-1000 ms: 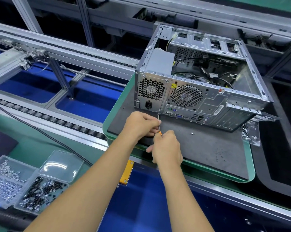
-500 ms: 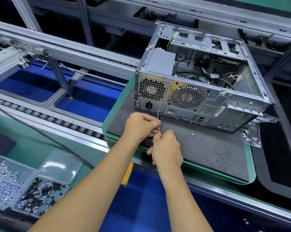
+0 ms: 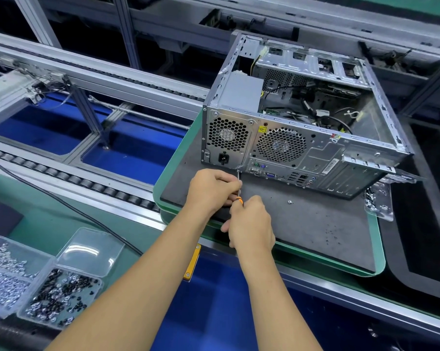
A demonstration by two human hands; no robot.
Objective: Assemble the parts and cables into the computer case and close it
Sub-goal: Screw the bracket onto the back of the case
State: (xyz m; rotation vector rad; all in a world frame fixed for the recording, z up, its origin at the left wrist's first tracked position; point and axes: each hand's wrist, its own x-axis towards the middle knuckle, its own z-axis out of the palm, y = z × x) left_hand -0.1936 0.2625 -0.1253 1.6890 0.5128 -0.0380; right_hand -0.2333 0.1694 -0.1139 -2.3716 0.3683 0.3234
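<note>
The open-sided silver sheet-metal computer case (image 3: 302, 122) lies at about one o'clock on the dark mat of a green-rimmed tray (image 3: 379, 252) on the bench, rear panel facing the person. The left hand (image 3: 211, 190) pinches the thin steel shaft of an orange-collared screwdriver (image 3: 239, 191), steadying it; the right hand (image 3: 250, 222) is curled round its handle. The tip sits at the panel's bottom edge, just right of the power socket.

The case looks rigid and probably heavy, with thin edges that may be sharp; it is best gripped by the frame rails, away from the loose cables inside. The screwdriver is slim, so the guiding pinch suits it.

At eight o'clock a clear plastic compartment box (image 3: 36, 282), lid open, holds silver screws in one compartment and black in another. At three o'clock a small clear bag (image 3: 378, 201) holds more silver hardware. One loose screw (image 3: 290, 202) lies on the mat.
</note>
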